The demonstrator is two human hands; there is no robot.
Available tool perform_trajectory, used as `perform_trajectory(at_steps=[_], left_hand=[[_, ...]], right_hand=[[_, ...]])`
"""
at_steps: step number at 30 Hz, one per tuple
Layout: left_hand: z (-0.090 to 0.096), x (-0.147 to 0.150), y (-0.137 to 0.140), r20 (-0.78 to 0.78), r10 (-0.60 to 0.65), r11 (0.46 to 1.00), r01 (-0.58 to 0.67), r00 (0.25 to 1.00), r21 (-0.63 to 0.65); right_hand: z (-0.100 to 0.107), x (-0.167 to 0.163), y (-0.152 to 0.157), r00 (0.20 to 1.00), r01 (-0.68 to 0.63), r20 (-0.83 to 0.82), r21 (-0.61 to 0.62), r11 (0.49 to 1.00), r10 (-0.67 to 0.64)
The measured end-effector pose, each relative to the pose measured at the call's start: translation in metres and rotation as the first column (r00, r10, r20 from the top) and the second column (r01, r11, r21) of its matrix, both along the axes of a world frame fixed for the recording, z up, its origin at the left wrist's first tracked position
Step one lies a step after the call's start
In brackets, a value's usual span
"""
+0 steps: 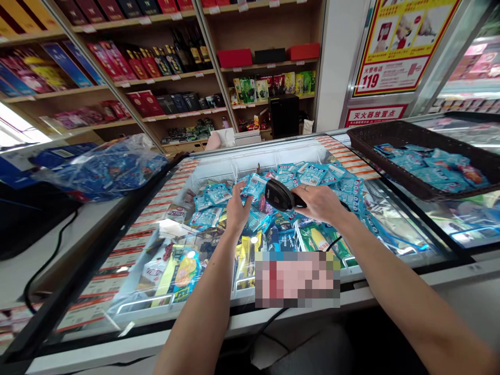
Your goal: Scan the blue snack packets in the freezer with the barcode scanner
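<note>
My right hand (pixel 322 202) is wrapped round the handle of a black barcode scanner (pixel 279 195), whose head points left. In my left hand (pixel 239 205) is a small blue packet (pixel 255 186) with a white barcode label turned up, gripped at its left edge. The scanner head is close to this packet, just right of it. Many similar blue packets (pixel 312 173) lie in a heap under and around both hands, on the glass top of a chest freezer (pixel 128 323). Through the glass, wrapped ice creams (pixel 187 271) show in wire baskets.
A dark brown woven basket (pixel 414 190) with more blue packets stands at the right. On the left lies a clear plastic bag (pixel 128 161) full of blue packs. The scanner's black cable (pixel 273 317) hangs over the freezer's front edge. Stocked shelves (pixel 183 78) stand behind.
</note>
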State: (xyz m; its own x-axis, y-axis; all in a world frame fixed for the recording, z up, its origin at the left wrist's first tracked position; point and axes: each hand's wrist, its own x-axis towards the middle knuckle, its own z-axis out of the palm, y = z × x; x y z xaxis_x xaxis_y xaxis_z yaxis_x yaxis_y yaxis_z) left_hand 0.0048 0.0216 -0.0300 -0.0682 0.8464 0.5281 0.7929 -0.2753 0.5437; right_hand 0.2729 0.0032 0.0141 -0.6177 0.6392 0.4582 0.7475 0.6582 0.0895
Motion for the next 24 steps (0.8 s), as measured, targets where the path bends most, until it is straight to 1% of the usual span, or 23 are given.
perform_trajectory(at_steps=[20, 22, 24], left_hand=[[0.0012, 0.0030, -0.0018, -0.075, -0.003, 1.000, 0.004, 0.997, 0.013], [0.0009, 0.0025, -0.0009, -0.070, 0.018, 1.000, -0.017, 0.997, 0.010], [0.0005, 0.0010, 0.0002, -0.060, 0.078, 0.997, -0.078, 0.995, -0.007]], right_hand=[[0.0009, 0.0000, -0.0007, 1.000, -0.019, 0.002, 0.012, 1.000, 0.019], [0.0005, 0.0008, 0.0005, 1.000, 0.005, -0.014, 0.017, 1.000, -0.004], [-0.0004, 0.0023, 0.0024, 0.997, 0.068, -0.045, 0.026, 0.997, -0.067]])
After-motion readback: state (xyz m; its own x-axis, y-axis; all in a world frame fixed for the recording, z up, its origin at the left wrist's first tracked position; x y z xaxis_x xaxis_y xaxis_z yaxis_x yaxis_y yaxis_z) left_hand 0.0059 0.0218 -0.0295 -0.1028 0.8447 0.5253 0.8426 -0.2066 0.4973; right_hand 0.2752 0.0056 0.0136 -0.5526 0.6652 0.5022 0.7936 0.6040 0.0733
